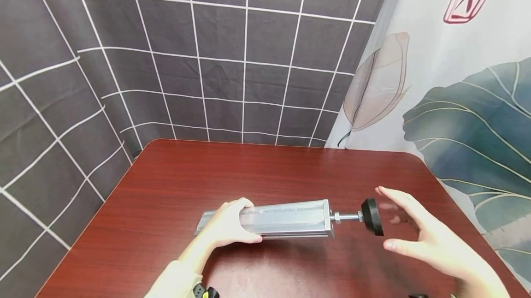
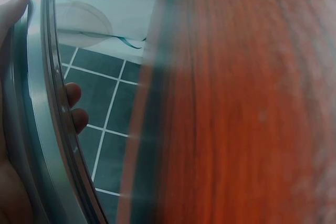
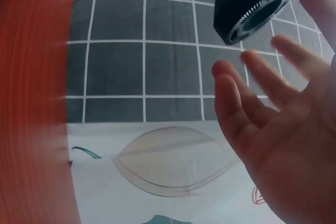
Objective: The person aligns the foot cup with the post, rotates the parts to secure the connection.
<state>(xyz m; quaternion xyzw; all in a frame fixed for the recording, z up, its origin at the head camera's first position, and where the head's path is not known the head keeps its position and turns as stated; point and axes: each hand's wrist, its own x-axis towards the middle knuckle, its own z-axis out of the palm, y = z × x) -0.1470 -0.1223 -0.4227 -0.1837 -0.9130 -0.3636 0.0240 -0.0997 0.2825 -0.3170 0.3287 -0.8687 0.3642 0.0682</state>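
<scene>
My left hand (image 1: pixel 227 225) grips a silver metal profile (image 1: pixel 288 218) across its body, thumb on the near side and fingers round the far side. From the right end of the profile sticks a threaded rod (image 1: pixel 350 217) with nuts, ending in a black round foot (image 1: pixel 372 217). In the left wrist view, two fingertips (image 2: pixel 77 108) show past the profile's edge. My right hand (image 1: pixel 431 238) is just right of the black foot, fingers spread and apart from it. In the right wrist view the ribbed underside of the foot (image 3: pixel 257 11) faces the palm.
The red-brown wooden table (image 1: pixel 186 173) has rounded far corners. A dark grey curtain (image 1: pixel 220 76) with a white grid hangs behind and to the left. At the right hangs a white curtain (image 1: pixel 431 67) with leaf prints.
</scene>
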